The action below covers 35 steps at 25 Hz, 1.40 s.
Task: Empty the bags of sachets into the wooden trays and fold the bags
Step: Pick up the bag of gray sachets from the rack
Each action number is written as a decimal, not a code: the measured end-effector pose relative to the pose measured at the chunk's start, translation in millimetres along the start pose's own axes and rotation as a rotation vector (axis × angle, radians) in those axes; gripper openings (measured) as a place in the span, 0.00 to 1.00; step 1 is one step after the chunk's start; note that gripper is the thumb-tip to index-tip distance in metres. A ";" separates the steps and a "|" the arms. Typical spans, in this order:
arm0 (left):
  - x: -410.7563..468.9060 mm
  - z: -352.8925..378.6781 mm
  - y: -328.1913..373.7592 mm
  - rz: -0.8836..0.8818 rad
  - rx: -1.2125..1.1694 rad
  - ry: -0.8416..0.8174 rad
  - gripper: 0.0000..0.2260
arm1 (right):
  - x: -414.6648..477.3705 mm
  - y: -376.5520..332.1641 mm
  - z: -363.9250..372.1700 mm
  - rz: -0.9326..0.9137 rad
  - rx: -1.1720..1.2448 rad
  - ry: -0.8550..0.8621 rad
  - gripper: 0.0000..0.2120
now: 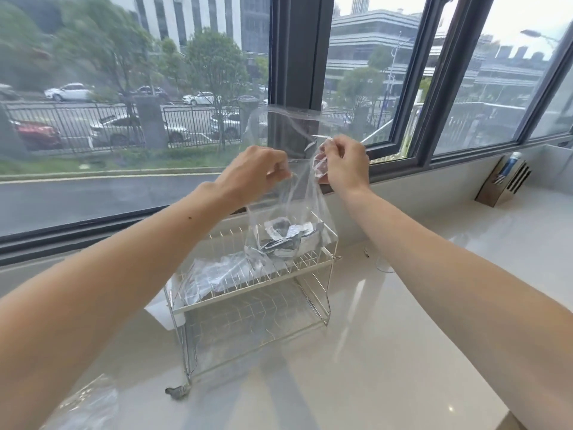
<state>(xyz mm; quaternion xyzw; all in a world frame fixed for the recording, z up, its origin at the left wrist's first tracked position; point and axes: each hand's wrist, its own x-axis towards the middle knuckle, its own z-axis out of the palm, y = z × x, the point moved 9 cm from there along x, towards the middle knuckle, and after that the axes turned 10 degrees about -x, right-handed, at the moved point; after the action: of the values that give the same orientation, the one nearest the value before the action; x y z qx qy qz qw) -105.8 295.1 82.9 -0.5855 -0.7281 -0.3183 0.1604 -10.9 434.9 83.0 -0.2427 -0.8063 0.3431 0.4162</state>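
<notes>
A clear plastic bag (297, 206) hangs in the air in front of the window, above a wire rack (313, 283). Silver sachets (288, 237) lie bunched at the bag's bottom. My left hand (254, 173) pinches the bag's upper edge on the left. My right hand (345, 164) grips the crumpled top of the bag on the right. A second clear bag with sachets (214, 274) lies on the rack's upper shelf. No wooden tray is visible.
The rack stands on a white counter (403, 336) under a wide window. Another clear bag (86, 401) lies at the counter's near left. A knife block (504, 181) stands at the far right, against the wall.
</notes>
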 end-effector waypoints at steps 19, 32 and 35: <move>-233.1 -77.3 95.5 -0.890 -0.300 -0.056 0.28 | -235.6 -56.3 13.6 -0.038 0.370 -0.473 0.12; -407.5 -159.6 95.1 -1.451 -0.537 0.133 0.17 | -410.3 -150.5 49.3 -0.187 0.289 -0.580 0.11; -433.0 -181.8 97.9 -1.411 -0.526 0.260 0.11 | -442.2 -163.4 57.8 -0.180 0.313 -0.630 0.11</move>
<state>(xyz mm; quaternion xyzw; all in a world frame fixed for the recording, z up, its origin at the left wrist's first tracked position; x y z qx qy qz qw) 76.2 -137.3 -17.0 0.0415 -0.8051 -0.5746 -0.1412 160.3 9.5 -40.9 0.0136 -0.8507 0.4824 0.2083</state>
